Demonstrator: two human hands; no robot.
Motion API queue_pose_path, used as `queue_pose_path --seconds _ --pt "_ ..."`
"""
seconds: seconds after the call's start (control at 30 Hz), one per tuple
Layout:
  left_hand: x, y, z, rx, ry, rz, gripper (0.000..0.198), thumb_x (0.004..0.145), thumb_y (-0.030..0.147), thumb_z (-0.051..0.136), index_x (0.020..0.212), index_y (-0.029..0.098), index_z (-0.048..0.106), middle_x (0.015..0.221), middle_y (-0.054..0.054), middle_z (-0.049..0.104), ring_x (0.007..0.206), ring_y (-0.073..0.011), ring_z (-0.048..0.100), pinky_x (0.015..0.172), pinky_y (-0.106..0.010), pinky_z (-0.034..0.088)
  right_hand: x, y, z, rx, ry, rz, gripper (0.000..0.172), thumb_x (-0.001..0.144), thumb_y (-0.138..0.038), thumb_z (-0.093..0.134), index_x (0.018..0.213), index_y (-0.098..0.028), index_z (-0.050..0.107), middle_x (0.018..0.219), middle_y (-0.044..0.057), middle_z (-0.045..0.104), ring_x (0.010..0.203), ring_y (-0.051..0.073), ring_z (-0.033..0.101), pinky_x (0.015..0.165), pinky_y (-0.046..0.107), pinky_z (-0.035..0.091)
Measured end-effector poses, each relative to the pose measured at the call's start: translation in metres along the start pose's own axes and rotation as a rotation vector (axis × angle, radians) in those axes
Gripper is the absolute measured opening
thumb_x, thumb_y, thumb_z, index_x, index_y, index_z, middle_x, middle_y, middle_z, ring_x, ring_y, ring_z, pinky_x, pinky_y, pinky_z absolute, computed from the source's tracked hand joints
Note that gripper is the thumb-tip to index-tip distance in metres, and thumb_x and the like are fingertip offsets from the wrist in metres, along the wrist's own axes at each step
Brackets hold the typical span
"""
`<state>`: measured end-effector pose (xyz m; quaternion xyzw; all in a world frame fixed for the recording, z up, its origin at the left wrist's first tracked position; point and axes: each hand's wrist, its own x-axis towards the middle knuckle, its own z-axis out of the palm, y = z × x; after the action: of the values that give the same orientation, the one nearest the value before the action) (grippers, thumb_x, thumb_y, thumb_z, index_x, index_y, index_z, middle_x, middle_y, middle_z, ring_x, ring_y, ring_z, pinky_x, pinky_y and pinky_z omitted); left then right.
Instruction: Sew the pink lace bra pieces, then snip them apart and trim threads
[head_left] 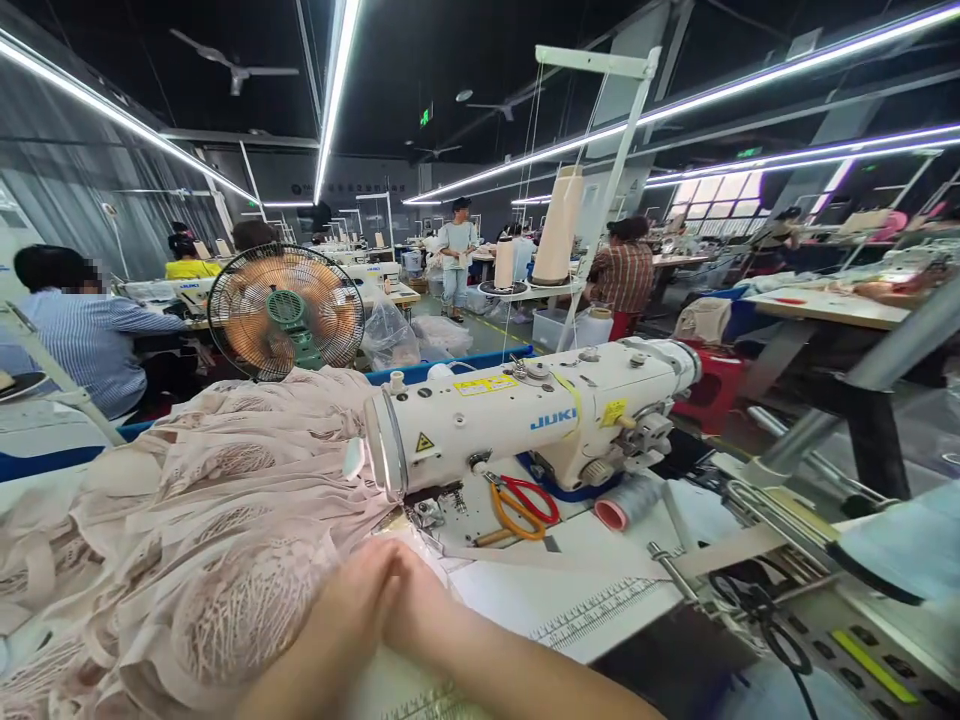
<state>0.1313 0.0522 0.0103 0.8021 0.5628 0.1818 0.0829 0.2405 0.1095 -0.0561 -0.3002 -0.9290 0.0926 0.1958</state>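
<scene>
Both my hands meet just in front of the needle end of a white JUKI sewing machine (480, 420). My left hand (364, 580), slightly blurred, and my right hand (420, 590) press together, fingers closed on the edge of a pale beige lace garment (232, 590). Their fingertips are largely hidden at the presser foot. A big heap of this beige fabric spreads over the table to the left of the machine. Under the machine arm lie scissors with orange and red handles (521, 508), and to their right a grey thread cone (628, 502) lies on its side.
A thread stand (607, 200) with beige cones (559, 225) rises behind the machine. A caged fan (285, 310) stands beyond the heap. A metal tape guide (787, 520) and black scissors (772, 620) are at right. Ruler strips (592, 610) mark the tabletop. Other people sit at machines.
</scene>
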Motion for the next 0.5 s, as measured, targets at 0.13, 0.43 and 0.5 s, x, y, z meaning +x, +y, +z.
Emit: queue_pose_path --seconds 0.13,0.43,0.5 --pt "0.018 -0.020 0.022 0.025 -0.107 -0.031 0.043 0.093 0.032 0.036 0.130 0.018 0.053 0.136 -0.010 0.054 0.123 -0.0246 0.050 0.104 -0.041 0.042 -0.024 0.005 -0.016 0.019 -0.040 -0.054 0.047 0.085 -0.023 0.055 0.131 -0.014 0.049 0.137 0.014 0.050 0.127 0.026 0.043 0.108 0.039 0.032" --pt "0.032 -0.011 0.034 0.278 -0.171 -0.112 0.052 0.090 0.039 0.046 0.134 0.013 0.050 0.140 -0.016 0.047 0.127 -0.0344 0.044 0.105 -0.050 0.038 -0.106 0.023 -0.037 -0.015 -0.011 0.039 0.041 0.087 -0.024 0.047 0.124 -0.010 0.056 0.135 0.015 0.052 0.125 0.028 0.046 0.104 0.036 0.040" --pt "0.037 -0.006 0.035 0.318 -0.200 -0.169 0.055 0.090 0.041 0.045 0.136 0.011 0.047 0.141 -0.018 0.045 0.129 -0.0356 0.041 0.106 -0.050 0.035 -0.115 0.027 -0.035 -0.035 -0.015 0.082 0.041 0.086 -0.026 0.050 0.124 -0.011 0.058 0.134 0.015 0.052 0.124 0.029 0.048 0.103 0.036 0.042"
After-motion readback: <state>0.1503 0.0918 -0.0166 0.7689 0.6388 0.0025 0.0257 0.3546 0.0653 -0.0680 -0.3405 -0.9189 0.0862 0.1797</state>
